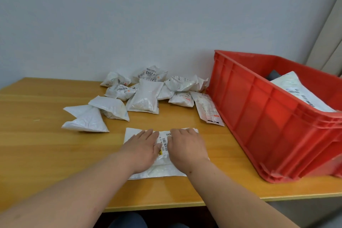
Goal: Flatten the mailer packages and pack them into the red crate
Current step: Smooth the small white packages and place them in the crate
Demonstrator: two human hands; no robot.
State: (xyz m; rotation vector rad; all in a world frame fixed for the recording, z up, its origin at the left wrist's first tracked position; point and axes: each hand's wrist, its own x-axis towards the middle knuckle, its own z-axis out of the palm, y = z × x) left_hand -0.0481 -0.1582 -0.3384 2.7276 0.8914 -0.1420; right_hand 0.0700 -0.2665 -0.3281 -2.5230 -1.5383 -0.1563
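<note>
The table (37,144) was wooden and stood against a pale wall (129,15). Well left of the fingers and a little beyond them lay two puffed white mailers (87,120), one overlapping the other.

The left hand (142,149) lay palm down on the mailer (164,166) at the near edge, fingers (146,134) extended flat and close together, gripping nothing. That mailer lay flat on the table beneath both hands; a barcode label (165,141) showed in the gap between them. The right hand (187,146) lay just beside the left, also palm down on the same mailer, its fingers flat and pressed to the surface, not closed on anything.

Beyond the fingertips, toward the wall, a pile (153,89) of unflattened mailers lay heaped, several overlapping. One long mailer (207,107) lay beyond and right of the right hand's fingers, its edge touching or nearly touching the crate wall; contact could not be confirmed.

Right of the right hand stood the crate (268,116), red, on the table. Inside it lay at least one flat white mailer (296,90), label up. A curtain (329,39) hung behind the crate.
</note>
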